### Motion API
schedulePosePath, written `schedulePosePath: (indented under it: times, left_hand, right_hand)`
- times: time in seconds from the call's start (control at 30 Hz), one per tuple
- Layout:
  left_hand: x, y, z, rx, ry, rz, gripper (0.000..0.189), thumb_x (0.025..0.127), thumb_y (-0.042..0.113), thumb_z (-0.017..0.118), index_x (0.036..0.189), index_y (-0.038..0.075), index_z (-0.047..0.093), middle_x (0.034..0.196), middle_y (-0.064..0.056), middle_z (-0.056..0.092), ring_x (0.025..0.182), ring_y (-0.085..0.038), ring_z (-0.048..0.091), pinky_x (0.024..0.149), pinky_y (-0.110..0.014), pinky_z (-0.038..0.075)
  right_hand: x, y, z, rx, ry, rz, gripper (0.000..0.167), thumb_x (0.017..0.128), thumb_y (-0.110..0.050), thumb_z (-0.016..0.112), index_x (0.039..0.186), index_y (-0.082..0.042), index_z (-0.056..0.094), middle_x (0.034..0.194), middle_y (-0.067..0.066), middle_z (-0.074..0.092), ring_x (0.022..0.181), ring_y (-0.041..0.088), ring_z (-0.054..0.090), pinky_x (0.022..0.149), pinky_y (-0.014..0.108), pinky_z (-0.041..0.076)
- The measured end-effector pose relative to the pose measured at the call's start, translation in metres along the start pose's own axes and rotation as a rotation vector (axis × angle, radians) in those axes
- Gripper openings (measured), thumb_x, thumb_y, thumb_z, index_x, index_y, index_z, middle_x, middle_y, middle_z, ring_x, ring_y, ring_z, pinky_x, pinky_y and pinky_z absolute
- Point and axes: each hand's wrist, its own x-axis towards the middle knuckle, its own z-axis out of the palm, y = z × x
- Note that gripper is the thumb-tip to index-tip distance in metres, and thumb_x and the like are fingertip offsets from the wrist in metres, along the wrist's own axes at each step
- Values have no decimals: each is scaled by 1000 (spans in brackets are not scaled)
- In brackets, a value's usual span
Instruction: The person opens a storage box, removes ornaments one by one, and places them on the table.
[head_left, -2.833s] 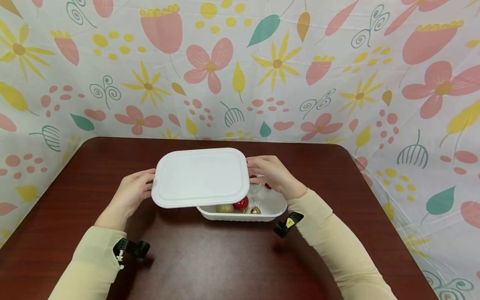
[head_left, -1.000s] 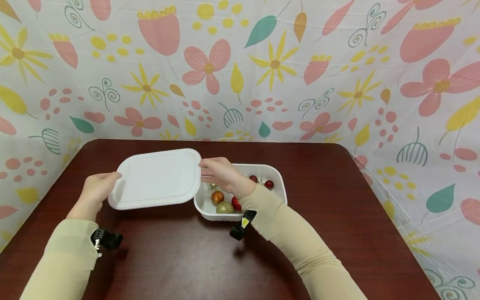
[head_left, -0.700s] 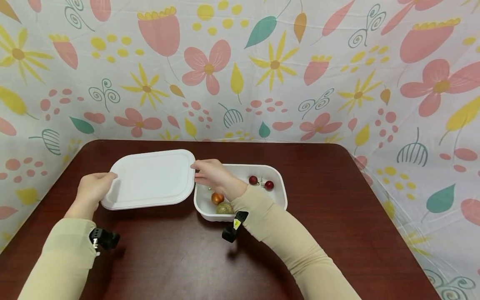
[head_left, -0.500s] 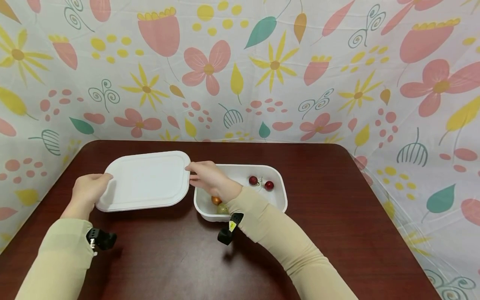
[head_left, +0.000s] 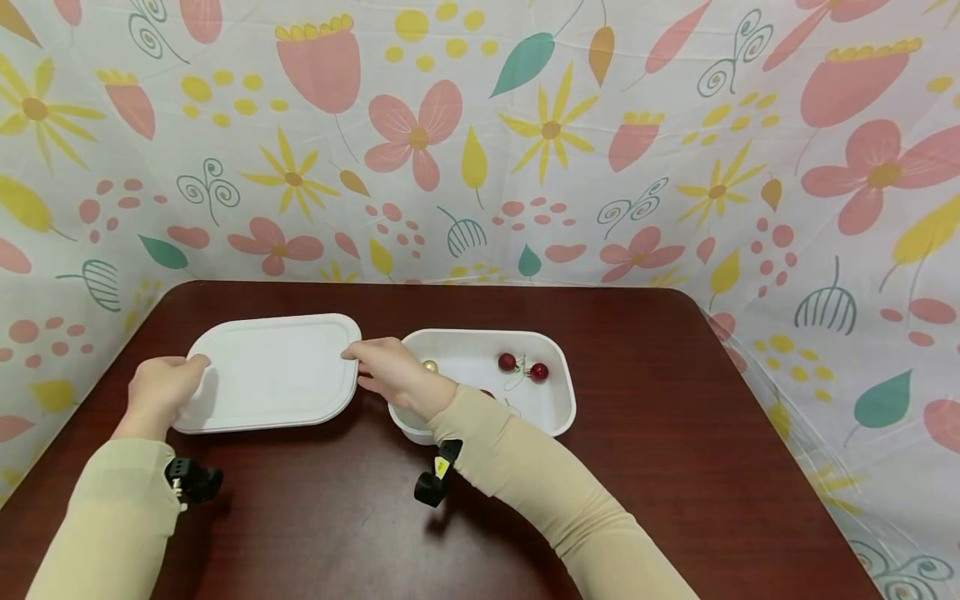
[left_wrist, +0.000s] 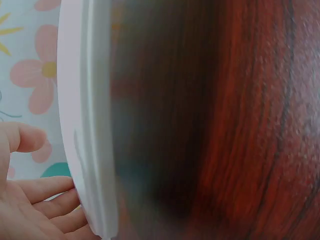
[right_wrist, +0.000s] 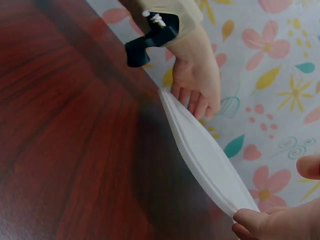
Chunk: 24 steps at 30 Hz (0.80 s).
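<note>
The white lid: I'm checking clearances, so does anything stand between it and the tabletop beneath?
Nothing visible does. The left hand and right hand hold the white lid between them, and the wrist views show only shadowed tabletop beneath its edge. The white box sits to the lid's right.

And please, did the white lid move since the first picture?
Yes. In the head view, the white lid has moved to the person's left; it overlapped the white container then and is beside it now.

Left hand (head_left: 156, 390), right hand (head_left: 397, 373), thumbs (right_wrist: 310, 167) apart from fingers (left_wrist: 57, 204), both forearms (head_left: 540, 500) stretched forward
</note>
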Motion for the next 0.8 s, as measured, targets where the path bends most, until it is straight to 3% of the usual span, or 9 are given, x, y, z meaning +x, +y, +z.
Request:
schedulePosePath:
  times: [0.17, 0.3, 0.5, 0.6, 0.63, 0.73, 0.8]
  left_hand:
    - [4, -5, 0, 55, -3, 22, 67, 94, 39, 34, 136, -13, 37, 132, -35, 40, 104, -39, 46, 74, -39, 47]
    - [8, -9, 1, 88, -12, 42, 65, 94, 39, 34, 133, -12, 41, 126, -34, 43, 100, -38, 47, 70, -36, 46]
    - [9, -12, 3, 117, 8, 89, 54, 94, 38, 36, 109, -10, 54, 95, -26, 52, 88, -34, 46, 61, -32, 40]
    - [9, -12, 6, 139, 22, 107, 56, 94, 38, 35, 109, -13, 54, 100, -32, 53, 93, -41, 47, 69, -42, 45]
    - [9, -12, 7, 151, 24, 113, 59, 94, 37, 34, 114, -14, 53, 109, -36, 51, 97, -44, 46, 75, -47, 46]
    - [10, -12, 10, 172, 21, 109, 67, 95, 37, 33, 126, -21, 42, 129, -41, 39, 110, -52, 41, 93, -57, 40]
    - [11, -12, 12, 180, 22, 101, 69, 95, 37, 32, 126, -24, 39, 130, -43, 37, 112, -54, 39, 95, -58, 39]
  right_hand:
    - [5, 8, 11, 3, 0, -7, 39, 83, -8, 57, 119, 7, 57, 138, 8, 47, 129, 17, 40, 112, 40, 34]
    - [9, 14, 17, -36, 18, -4, 42, 82, -9, 59, 121, 6, 57, 138, 8, 48, 134, 19, 36, 113, 40, 32]
    - [10, 23, 26, -131, 57, -11, 48, 80, -12, 62, 126, 2, 56, 144, 9, 44, 135, 24, 35, 112, 39, 32]
    - [10, 26, 30, -160, 77, -19, 50, 79, -12, 62, 126, 2, 56, 145, 9, 43, 136, 22, 34, 112, 36, 31]
    - [10, 27, 32, -163, 84, -20, 50, 78, -12, 62, 126, 2, 56, 145, 10, 43, 136, 22, 34, 112, 35, 31]
    - [11, 29, 35, -164, 96, -16, 53, 78, -11, 63, 127, 4, 54, 145, 10, 43, 136, 22, 35, 112, 34, 31]
    - [11, 30, 36, -167, 99, -11, 55, 78, -11, 63, 129, 5, 52, 146, 11, 42, 136, 22, 35, 112, 34, 31]
